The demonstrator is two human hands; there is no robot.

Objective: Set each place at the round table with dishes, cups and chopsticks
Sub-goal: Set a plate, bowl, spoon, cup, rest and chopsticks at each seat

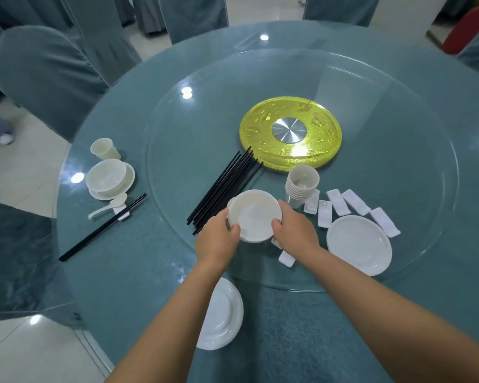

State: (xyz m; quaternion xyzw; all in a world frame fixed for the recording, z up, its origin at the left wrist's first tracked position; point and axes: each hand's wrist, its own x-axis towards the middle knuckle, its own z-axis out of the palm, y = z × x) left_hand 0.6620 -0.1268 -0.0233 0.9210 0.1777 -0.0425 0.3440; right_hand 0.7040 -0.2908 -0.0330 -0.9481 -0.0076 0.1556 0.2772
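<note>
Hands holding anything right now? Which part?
Yes: both hands grip the white bowl by its rim, left hand on its left side, right hand on its right.

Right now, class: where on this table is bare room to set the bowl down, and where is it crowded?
Free: the near rim between the lone plate and the set place. Crowded: between the chopsticks, cups, rests and plate stack, where both hands grip the bowl.

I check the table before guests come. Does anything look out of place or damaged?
Nothing looks spilled or broken. The spare chopsticks and rests lie loosely on the glass turntable, only as stock. Both hands hold a bowl.
</note>
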